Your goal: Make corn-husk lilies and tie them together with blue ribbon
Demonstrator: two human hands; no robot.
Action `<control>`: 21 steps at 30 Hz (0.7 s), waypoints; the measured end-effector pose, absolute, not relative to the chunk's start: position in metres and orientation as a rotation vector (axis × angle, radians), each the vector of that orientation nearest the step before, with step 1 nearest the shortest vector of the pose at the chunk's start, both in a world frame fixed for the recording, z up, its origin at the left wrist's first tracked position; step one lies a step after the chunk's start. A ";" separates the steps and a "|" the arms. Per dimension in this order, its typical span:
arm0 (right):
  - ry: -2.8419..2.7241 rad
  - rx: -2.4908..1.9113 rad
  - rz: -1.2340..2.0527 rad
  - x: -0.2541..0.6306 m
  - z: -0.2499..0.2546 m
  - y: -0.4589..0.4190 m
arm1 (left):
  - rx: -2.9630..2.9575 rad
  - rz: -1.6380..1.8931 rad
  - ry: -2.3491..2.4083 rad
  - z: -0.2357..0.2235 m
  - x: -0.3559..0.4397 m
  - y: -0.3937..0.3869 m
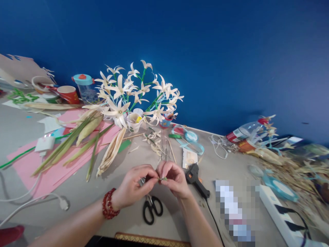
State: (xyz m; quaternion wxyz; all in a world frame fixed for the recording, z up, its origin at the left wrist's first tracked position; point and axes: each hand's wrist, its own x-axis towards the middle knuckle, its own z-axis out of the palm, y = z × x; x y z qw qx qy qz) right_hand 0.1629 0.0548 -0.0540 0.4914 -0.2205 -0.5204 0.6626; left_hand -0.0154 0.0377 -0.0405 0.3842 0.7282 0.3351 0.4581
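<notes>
My left hand (137, 183) and my right hand (174, 179) meet above the table, fingertips pinched together. Between them is a small green piece (163, 178), perhaps a bit of leaf or husk; most of it is hidden by the fingers. A string of red beads (109, 204) circles my left wrist. Black-handled scissors (152, 208) lie under my hands, their blades partly covered by my left hand. To the right of my right hand rests a black glue gun (196, 180) with its cord running towards me. Thin clear sticks or wires (165, 145) lie just beyond my fingers.
White husk flowers (119, 85) on green stems stand in cups against the blue wall. Corn husks (87, 132) lie on pink paper (28, 171) at left. A white power strip (279, 216), ribbon roll (282, 188) and plastic bottle (243, 132) are at right.
</notes>
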 end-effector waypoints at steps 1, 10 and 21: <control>-1.263 -0.527 1.612 0.163 -0.054 0.055 | 1.855 1.168 0.852 -0.040 -0.015 0.038; -1.267 -0.566 1.601 0.163 -0.053 0.054 | 1.854 1.147 0.856 -0.040 -0.015 0.038; -1.261 -0.575 1.602 0.163 -0.053 0.054 | 1.849 1.159 0.867 -0.040 -0.014 0.039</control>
